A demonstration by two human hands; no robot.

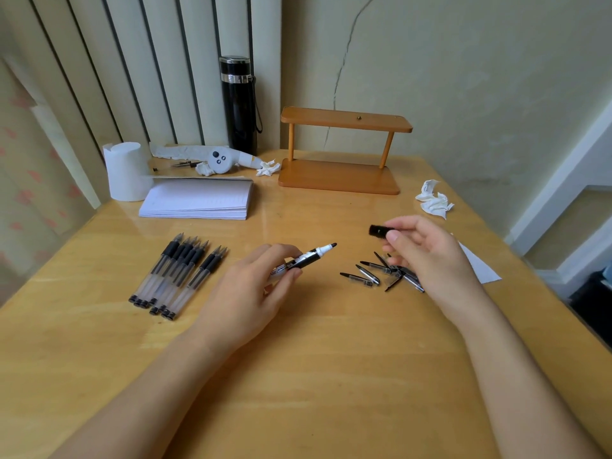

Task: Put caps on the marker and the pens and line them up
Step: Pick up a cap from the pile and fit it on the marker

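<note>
You are on the first capping step: the marker (306, 258) is in your left hand (251, 293), bare tip aimed toward two o'clock, and its black cap (378, 230) is in your right hand (427, 253), a gap apart from the tip. Next, turn the cap's open end to face the tip, line the two up on one axis, and press until it seats. The cap is blurred, so which end is open I cannot tell.

Your left fingers are curled round the marker barrel, thumb pinching it from below. Your right thumb and forefinger pinch the cap, the other fingers loosely bent.

The uncapped pens (180, 273) lie bundled at nine o'clock from your left hand, tips pointing to one o'clock. The pen caps (381, 273) sit scattered on the table (298, 376) just under your right hand.
</note>
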